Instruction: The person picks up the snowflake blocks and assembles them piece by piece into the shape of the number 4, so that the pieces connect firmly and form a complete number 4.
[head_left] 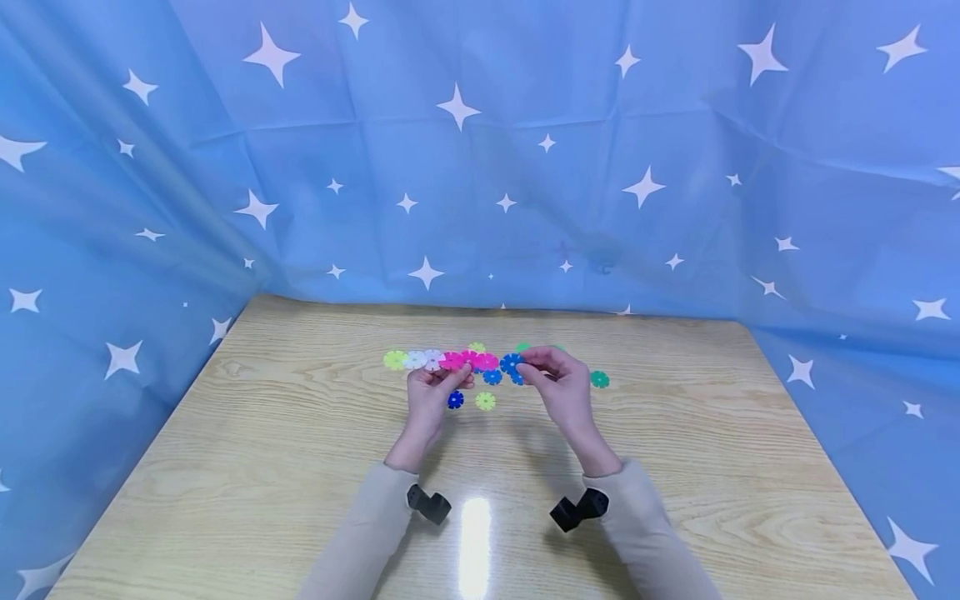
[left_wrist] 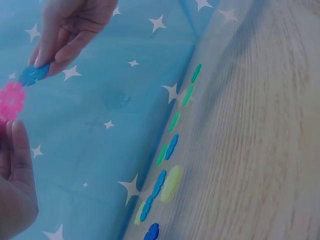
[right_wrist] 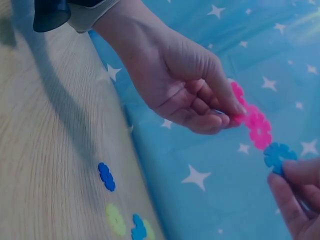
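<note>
A row of joined, notched plastic discs is held above the table, running from a yellow-green disc (head_left: pixel 395 360) through white discs (head_left: pixel 423 359) to pink discs (head_left: pixel 486 362). My left hand (head_left: pixel 429 402) pinches the pink part between thumb and fingers. At the right end of the row, my right hand (head_left: pixel 562 387) pinches a blue disc (right_wrist: pixel 278 156) by its edge. In the right wrist view, the blue disc's rim meets the last pink disc (right_wrist: pixel 259 131); whether their notches interlock I cannot tell.
Loose discs lie on the wooden table (head_left: pixel 300 467) beneath and around the hands: dark blue (head_left: pixel 455 400), yellow-green (head_left: pixel 486 401), mid-blue (head_left: pixel 492 377) and green (head_left: pixel 599 379). A blue curtain with white stars (head_left: pixel 480 167) hangs behind the table.
</note>
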